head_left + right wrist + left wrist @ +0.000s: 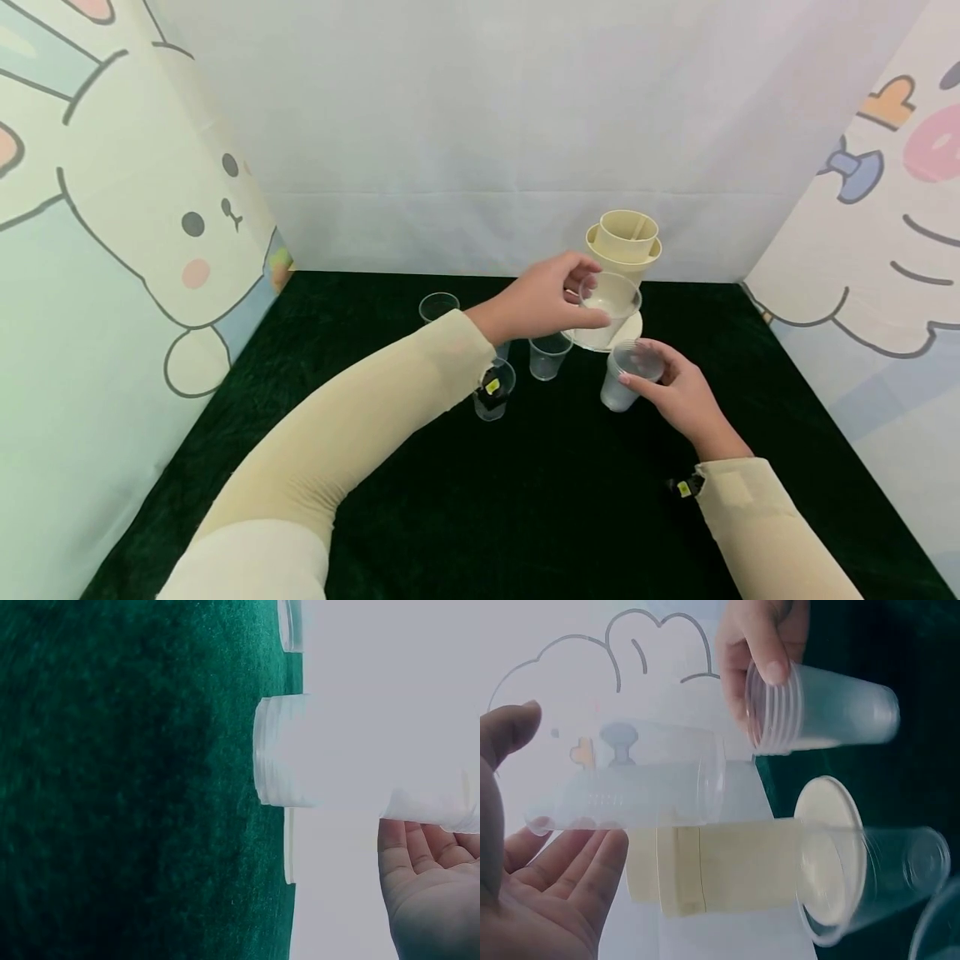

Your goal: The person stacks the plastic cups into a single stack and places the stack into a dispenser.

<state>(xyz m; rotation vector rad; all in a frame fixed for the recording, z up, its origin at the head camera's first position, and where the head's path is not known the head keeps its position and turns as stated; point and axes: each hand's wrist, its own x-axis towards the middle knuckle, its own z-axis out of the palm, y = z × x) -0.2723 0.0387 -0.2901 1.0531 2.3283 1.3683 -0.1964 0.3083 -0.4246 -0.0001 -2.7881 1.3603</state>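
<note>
My left hand (551, 296) holds a clear plastic cup (613, 292) near its rim, between thumb and fingers. In the left wrist view this cup (652, 784) is upright and raised above the table. My right hand (682, 392) grips a stack of nested clear cups (619, 392), lower and to the right. Several ridged rims show on that stack (780, 712) in the left wrist view. Behind the left hand's cup stands a cream container (626, 237) with a smaller cream cup in its top. A pale round disc (628, 331) lies near its foot.
Single clear cups stand on the dark green cloth: one at the back left (438, 308), one near the middle (548, 358), one closer to me (491, 408) partly behind the left wrist camera. White fabric walls with cartoon drawings enclose the back and sides.
</note>
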